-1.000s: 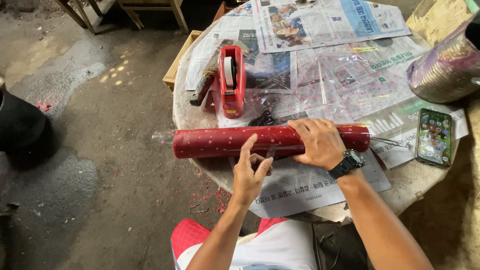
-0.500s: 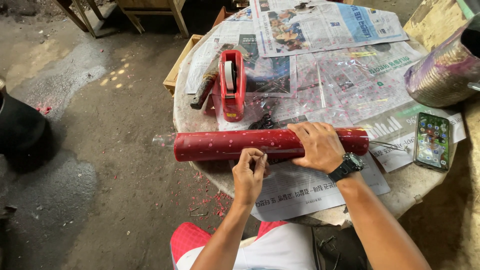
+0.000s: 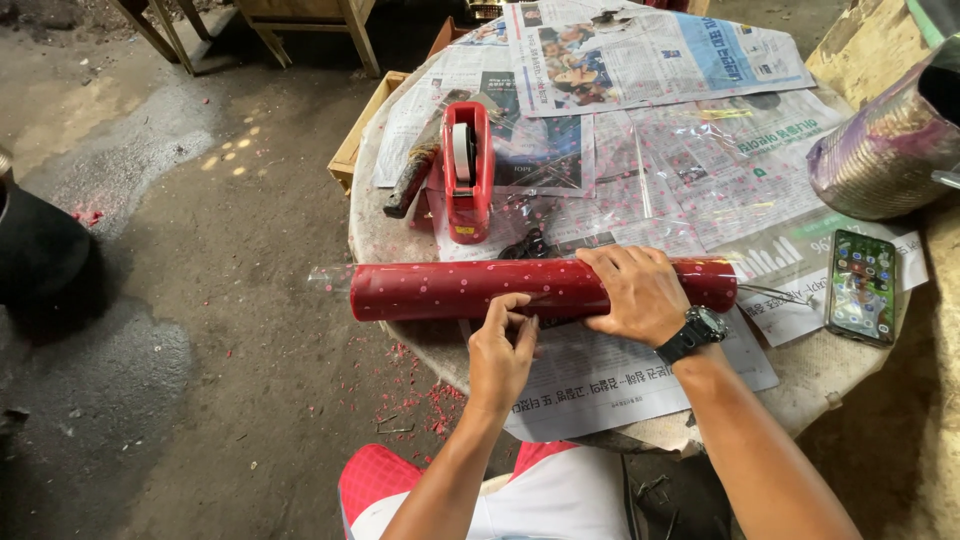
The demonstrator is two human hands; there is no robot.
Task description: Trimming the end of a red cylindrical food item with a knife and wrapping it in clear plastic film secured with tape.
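A long red tube (image 3: 450,288) wrapped in clear dotted film lies across the near edge of a round table (image 3: 860,365). My right hand (image 3: 635,292) rests palm down on the tube right of its middle, pressing it in place, with a black watch on the wrist. My left hand (image 3: 500,350) touches the near side of the tube at its middle, fingers together against the film. The tube's left end sticks out past the table edge, with loose clear film beyond it.
A red tape dispenser (image 3: 467,172) stands behind the tube, a dark tool (image 3: 410,180) beside it. Newspapers (image 3: 640,50) and clear dotted film (image 3: 690,160) cover the table. A phone (image 3: 862,285) lies at right, a shiny foil roll (image 3: 885,150) above it. A wooden crate (image 3: 358,140) sits left of the table.
My left hand moved from open fingers on the tube's top down to its near side, with the fingers drawn together. The right hand and the tube stayed put.
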